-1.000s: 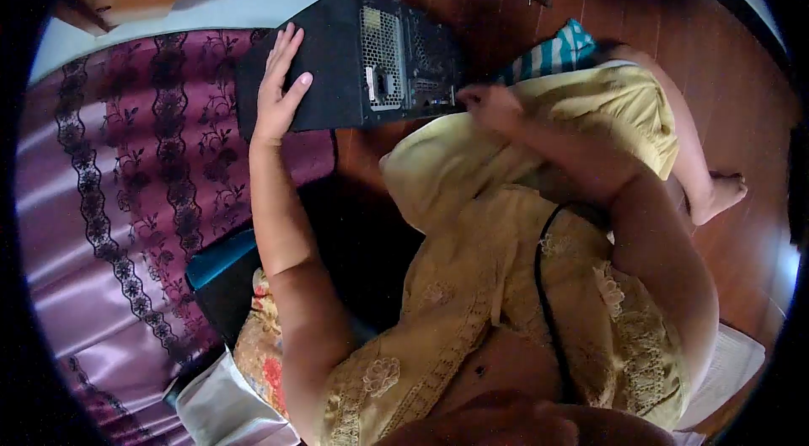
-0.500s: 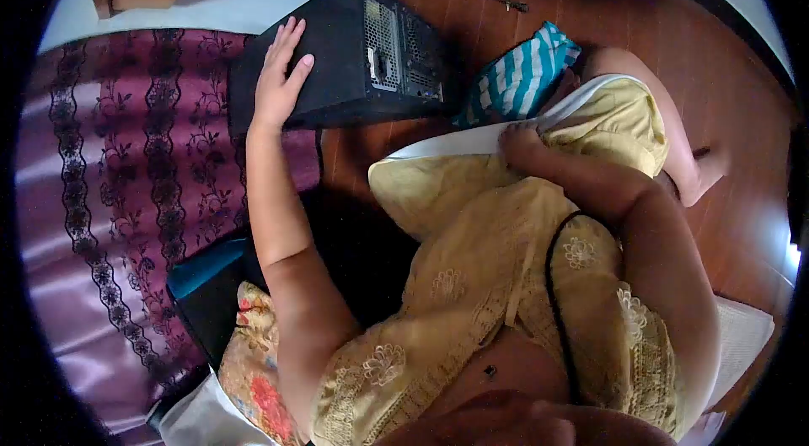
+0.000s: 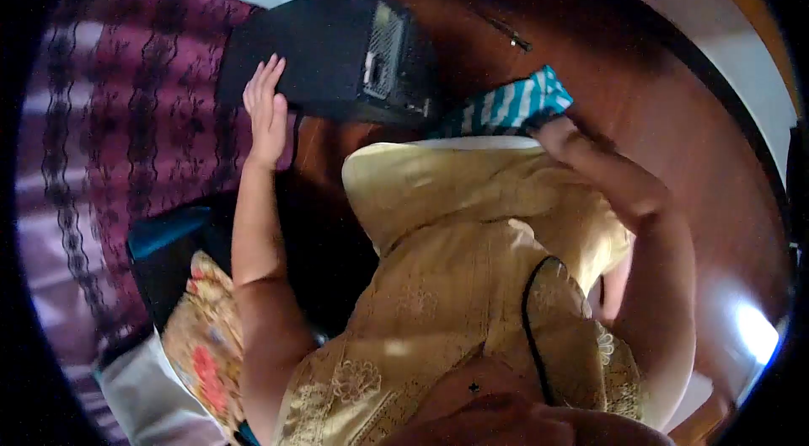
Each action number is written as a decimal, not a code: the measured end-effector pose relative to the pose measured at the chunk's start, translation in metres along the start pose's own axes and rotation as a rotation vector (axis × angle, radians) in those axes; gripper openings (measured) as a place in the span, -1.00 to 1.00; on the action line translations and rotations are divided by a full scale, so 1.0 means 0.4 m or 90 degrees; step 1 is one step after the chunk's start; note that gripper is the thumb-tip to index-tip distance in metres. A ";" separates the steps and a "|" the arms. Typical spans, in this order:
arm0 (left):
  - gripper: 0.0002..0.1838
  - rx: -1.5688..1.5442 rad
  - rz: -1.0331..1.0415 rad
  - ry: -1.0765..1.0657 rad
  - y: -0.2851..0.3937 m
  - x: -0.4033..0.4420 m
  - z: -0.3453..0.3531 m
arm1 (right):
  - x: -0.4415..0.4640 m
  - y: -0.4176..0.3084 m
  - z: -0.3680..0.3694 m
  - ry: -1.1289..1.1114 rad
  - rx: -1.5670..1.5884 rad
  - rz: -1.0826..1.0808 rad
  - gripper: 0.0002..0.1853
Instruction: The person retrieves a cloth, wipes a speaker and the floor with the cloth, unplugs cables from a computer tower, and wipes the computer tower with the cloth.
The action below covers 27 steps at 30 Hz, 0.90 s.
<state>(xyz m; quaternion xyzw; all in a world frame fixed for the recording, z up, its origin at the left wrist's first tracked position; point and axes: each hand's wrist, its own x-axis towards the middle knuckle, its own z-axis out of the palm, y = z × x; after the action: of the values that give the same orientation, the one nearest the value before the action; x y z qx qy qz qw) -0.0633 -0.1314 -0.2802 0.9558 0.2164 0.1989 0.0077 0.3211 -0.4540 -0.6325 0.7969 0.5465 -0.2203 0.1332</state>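
A black computer tower case (image 3: pixel 312 50) lies on the floor, its metal back panel with a perforated grille facing right. Against the near left part of its side, my left hand (image 3: pixel 268 113) is open, fingers stretched out and holding nothing. My right hand (image 3: pixel 560 138) is at the lower right edge of a teal and white striped cloth (image 3: pixel 506 104), beside my lap. Blur and the hand's angle hide its fingers, so whether it grips the cloth cannot be told.
Purple lace-patterned fabric (image 3: pixel 118 109) hangs at the left. A cable with a metal connector (image 3: pixel 516 40) lies on the brown wooden floor (image 3: pixel 674 142) beyond the cloth. A floral cushion (image 3: pixel 202 328) and a dark teal item (image 3: pixel 173 231) sit near my left elbow.
My left hand has slid nearer along the case's side. The right hand has moved from my lap rightward to the striped cloth, and my view has shifted.
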 end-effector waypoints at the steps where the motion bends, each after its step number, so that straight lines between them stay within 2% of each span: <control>1: -0.40 -0.004 -0.003 0.017 -0.007 -0.004 0.008 | -0.003 0.048 -0.034 0.022 0.028 0.071 -0.56; 4: -0.34 -0.019 0.009 0.050 -0.025 -0.001 0.028 | -0.107 0.269 -0.157 0.262 0.212 0.209 -0.59; 6: -0.32 -0.010 -0.010 0.064 -0.022 -0.003 0.038 | -0.202 0.418 -0.183 0.347 0.273 0.307 -0.58; 7: -0.31 -0.015 -0.011 0.060 -0.018 0.001 0.034 | -0.232 0.473 -0.154 0.306 0.290 0.380 -0.57; 8: -0.28 -0.009 -0.011 0.053 -0.026 0.000 0.034 | -0.246 0.507 -0.108 0.204 0.314 0.461 -0.56; 9: -0.31 -0.012 0.001 0.037 -0.025 0.002 0.025 | -0.226 0.544 -0.030 0.005 0.365 0.576 -0.61; 11: -0.33 -0.018 0.011 0.031 -0.015 0.004 0.020 | -0.139 0.521 0.178 -0.045 0.372 0.590 -0.60; 12: -0.38 -0.018 -0.009 0.086 0.001 0.002 0.024 | -0.124 0.486 0.270 0.100 0.333 0.493 -0.55; 14: -0.46 0.032 -0.079 0.203 0.061 -0.032 0.026 | -0.219 0.316 -0.009 0.136 0.378 0.305 -0.57; 15: -0.50 0.003 -0.039 0.211 0.077 -0.070 0.042 | -0.197 0.312 0.026 0.164 0.560 0.276 -0.49; 16: -0.55 -0.028 0.000 0.219 0.092 -0.114 0.063 | -0.171 0.307 0.045 0.168 0.610 0.195 -0.46; 17: -0.57 -0.041 0.041 0.044 0.127 -0.162 0.089 | -0.147 0.301 0.063 0.165 0.664 0.114 -0.44; 18: -0.59 -0.054 0.083 -0.128 0.168 -0.205 0.127 | -0.130 0.294 0.065 0.138 0.583 -0.019 -0.48; 19: -0.55 -0.063 0.071 -0.271 0.220 -0.243 0.188 | -0.133 0.266 0.063 0.124 0.529 -0.074 -0.49; 20: -0.51 -0.074 0.063 -0.415 0.260 -0.288 0.245 | -0.141 0.251 0.064 0.097 0.464 -0.077 -0.51; 22: -0.43 -0.022 0.113 -0.389 0.294 -0.407 0.321 | -0.153 0.221 0.051 0.048 0.322 -0.012 -0.55; 23: -0.56 -0.021 0.115 -0.358 0.310 -0.419 0.332 | -0.162 0.214 0.039 0.028 0.260 0.027 -0.57; 24: -0.56 -0.035 0.119 -0.355 0.308 -0.414 0.341 | -0.169 0.208 0.027 0.012 0.209 0.068 -0.59; 25: -0.65 0.001 0.190 -0.310 0.289 -0.397 0.338 | -0.169 0.213 0.027 -0.004 0.164 0.107 -0.60; 27: -0.80 -0.002 0.157 -0.285 0.235 -0.364 0.304 | -0.161 0.207 0.015 -0.029 0.097 0.167 -0.64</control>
<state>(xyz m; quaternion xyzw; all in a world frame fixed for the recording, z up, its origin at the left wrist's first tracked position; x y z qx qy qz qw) -0.0985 -0.2686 -0.4376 0.9952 0.0905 -0.0175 0.0328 0.3771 -0.5395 -0.6081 0.8642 0.4160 -0.2597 0.1124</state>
